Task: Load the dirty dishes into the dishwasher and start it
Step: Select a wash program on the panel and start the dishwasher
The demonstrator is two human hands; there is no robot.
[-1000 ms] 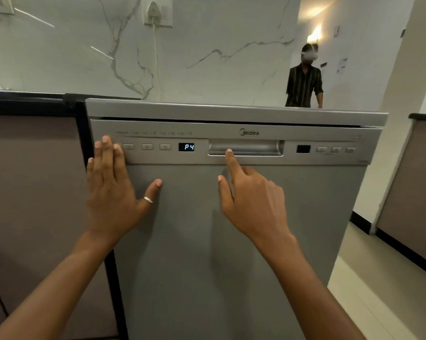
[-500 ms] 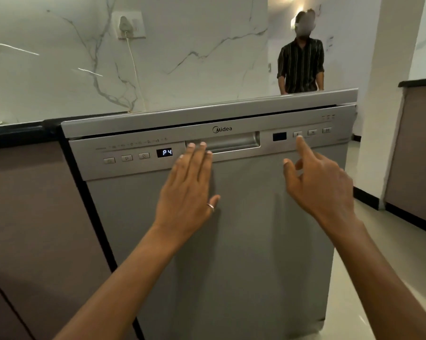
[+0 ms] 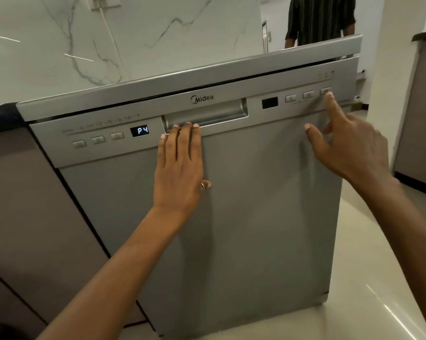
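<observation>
My left hand [image 3: 180, 168] lies flat, unclenched, steadying the shut dishwasher [image 3: 256, 217]; my right hand [image 3: 349, 148], grasping nothing, sets one finger on the rightmost button [image 3: 324, 90], probably start.

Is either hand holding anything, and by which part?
Nothing is held. The left hand lies flat on the door, fingertips at the handle; the right hand touches the rightmost button with its forefinger.
</observation>
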